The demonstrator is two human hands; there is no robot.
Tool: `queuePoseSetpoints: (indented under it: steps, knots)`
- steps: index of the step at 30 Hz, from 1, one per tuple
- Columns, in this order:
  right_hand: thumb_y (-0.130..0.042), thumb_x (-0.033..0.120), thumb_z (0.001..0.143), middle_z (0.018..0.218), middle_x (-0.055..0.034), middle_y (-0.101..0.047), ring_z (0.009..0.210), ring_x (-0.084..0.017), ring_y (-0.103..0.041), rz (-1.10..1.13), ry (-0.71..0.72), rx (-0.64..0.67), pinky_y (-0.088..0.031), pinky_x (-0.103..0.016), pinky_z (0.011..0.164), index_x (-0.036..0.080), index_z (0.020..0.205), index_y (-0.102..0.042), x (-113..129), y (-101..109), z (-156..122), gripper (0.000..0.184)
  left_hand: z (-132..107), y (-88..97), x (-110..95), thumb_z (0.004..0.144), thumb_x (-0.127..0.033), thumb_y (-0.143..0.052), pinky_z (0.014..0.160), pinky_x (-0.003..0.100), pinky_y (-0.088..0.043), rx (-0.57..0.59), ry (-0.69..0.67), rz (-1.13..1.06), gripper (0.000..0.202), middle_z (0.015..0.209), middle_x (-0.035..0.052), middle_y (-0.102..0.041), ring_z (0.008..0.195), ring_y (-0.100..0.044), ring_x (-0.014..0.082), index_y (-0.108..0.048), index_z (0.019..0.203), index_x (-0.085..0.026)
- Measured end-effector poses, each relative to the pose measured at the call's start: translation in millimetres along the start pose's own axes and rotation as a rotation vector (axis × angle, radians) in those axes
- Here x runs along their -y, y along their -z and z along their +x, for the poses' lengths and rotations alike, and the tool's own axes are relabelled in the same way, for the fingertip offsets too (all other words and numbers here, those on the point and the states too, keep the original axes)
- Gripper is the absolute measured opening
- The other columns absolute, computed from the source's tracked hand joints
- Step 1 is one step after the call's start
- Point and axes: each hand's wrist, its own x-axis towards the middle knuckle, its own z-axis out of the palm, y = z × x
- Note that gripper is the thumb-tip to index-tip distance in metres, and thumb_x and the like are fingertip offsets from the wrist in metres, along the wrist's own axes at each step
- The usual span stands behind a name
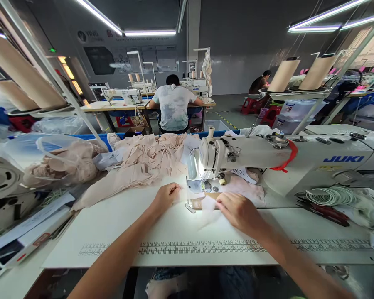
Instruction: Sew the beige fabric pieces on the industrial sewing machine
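Observation:
A thin, pale piece of fabric [208, 205] lies in front of the sewing machine's needle area, brightly lit by its lamp. My left hand [166, 198] is closed at its left side, thumb and fingers pinching the sheer edge. On the other side my right hand [238, 209] pinches the fabric's right edge, its fingertips pressed together. Between and just beyond the hands stands the white JUKI sewing machine [233, 153], with its metal needle plate [194, 185] partly visible. The fabric's exact outline is hard to make out against the white table.
Beige fabric pieces [149, 160] are heaped behind and left of the machine. A printed ruler [199, 248] runs along the table's front edge. At right lie dark red-handled scissors [327, 211] and coiled pale cord [330, 196]. A person [173, 104] sits at another table ahead.

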Motion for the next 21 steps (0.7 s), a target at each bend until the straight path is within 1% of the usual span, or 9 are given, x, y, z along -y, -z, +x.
queuePoseSetpoints:
  steps: [3, 6, 10, 12, 13, 14, 16, 19, 21]
  knots:
    - [-0.045, 0.016, 0.102, 0.075, -0.0023, -0.069, 0.069, -0.017, -0.064, -0.139, 0.000, -0.078, -0.044, -0.029, 0.069, 0.021, 0.084, -0.059, -30, 14, -4, 0.024, 1, 0.1, 2, 0.087, -0.043, -0.047, 0.059, 0.026, -0.035, 0.012, -0.012, 0.010, 0.032, 0.058, -0.0050, -0.047, 0.056, -0.042, 0.0137, -0.067, 0.082, -0.019]
    - [-0.045, 0.022, 0.101, 0.073, -0.0028, -0.070, 0.063, -0.017, -0.065, -0.206, -0.133, -0.106, -0.042, -0.028, 0.061, 0.022, 0.084, -0.061, -64, 19, -18, 0.023, 1, -2.1, 3, 0.087, -0.041, -0.047, 0.059, 0.026, -0.037, 0.012, -0.008, 0.016, 0.031, 0.060, -0.0042, -0.052, 0.057, -0.045, 0.0140, -0.069, 0.085, -0.019]
    - [-0.046, 0.031, 0.097, 0.072, -0.0065, -0.071, 0.059, -0.022, -0.065, -0.241, -0.303, -0.087, -0.041, -0.032, 0.056, 0.024, 0.082, -0.061, -101, 14, -48, 0.022, -2, -7.5, 0, 0.088, -0.036, -0.048, 0.062, 0.026, -0.040, 0.016, -0.015, 0.073, 0.028, 0.063, -0.0027, -0.058, 0.060, -0.051, 0.0144, -0.071, 0.084, -0.019]
    - [-0.045, 0.033, 0.096, 0.079, -0.0090, -0.074, 0.066, -0.026, -0.068, -0.222, -0.296, -0.104, -0.045, -0.036, 0.060, 0.025, 0.085, -0.061, -114, 10, -60, 0.021, -4, -5.9, -1, 0.088, -0.035, -0.051, 0.064, 0.026, -0.043, 0.018, -0.037, 0.137, 0.027, 0.071, -0.0010, -0.064, 0.064, -0.055, 0.0146, -0.072, 0.091, -0.018]
    - [-0.045, 0.035, 0.095, 0.082, -0.0103, -0.074, 0.071, -0.028, -0.069, -0.214, -0.284, -0.139, -0.047, -0.037, 0.062, 0.026, 0.087, -0.061, -118, 8, -64, 0.020, -4, -2.2, -1, 0.089, -0.036, -0.053, 0.065, 0.026, -0.045, 0.016, -0.052, 0.180, 0.027, 0.078, 0.0003, -0.067, 0.065, -0.056, 0.0146, -0.073, 0.097, -0.018]
    - [-0.045, 0.038, 0.095, 0.084, -0.0112, -0.073, 0.073, -0.030, -0.069, -0.209, -0.272, -0.178, -0.048, -0.039, 0.062, 0.026, 0.089, -0.061, -120, 7, -66, 0.021, -4, 4.0, 0, 0.089, -0.035, -0.056, 0.066, 0.026, -0.046, 0.006, -0.069, 0.230, 0.028, 0.086, 0.0019, -0.070, 0.066, -0.057, 0.0145, -0.073, 0.103, -0.018]
    - [-0.042, 0.043, 0.095, 0.085, -0.0128, -0.071, 0.072, -0.031, -0.069, -0.211, -0.287, -0.233, -0.048, -0.041, 0.060, 0.027, 0.093, -0.061, -121, 6, -66, 0.026, -3, 24.0, 5, 0.090, -0.032, -0.058, 0.070, 0.027, -0.049, -0.044, -0.098, 0.344, 0.027, 0.098, 0.0050, -0.072, 0.068, -0.060, 0.0145, -0.072, 0.109, -0.019]
    - [-0.034, 0.046, 0.097, 0.087, -0.0134, -0.069, 0.064, -0.030, -0.066, -0.195, -0.356, -0.236, -0.045, -0.041, 0.055, 0.026, 0.095, -0.061, -114, 7, -62, 0.033, 2, 65.1, 17, 0.092, -0.023, -0.054, 0.074, 0.028, -0.051, -0.183, -0.085, 0.521, 0.021, 0.105, 0.0083, -0.072, 0.075, -0.064, 0.0162, -0.072, 0.102, -0.020]
    - [-0.034, 0.047, 0.097, 0.085, -0.0122, -0.068, 0.057, -0.027, -0.063, -0.147, -0.363, -0.238, -0.045, -0.041, 0.052, 0.028, 0.094, -0.060, -109, 6, -60, 0.032, 8, 89.3, 25, 0.091, -0.020, -0.056, 0.072, 0.026, -0.050, -0.235, -0.033, 0.606, 0.019, 0.109, 0.0092, -0.071, 0.081, -0.066, 0.0177, -0.072, 0.101, -0.021]
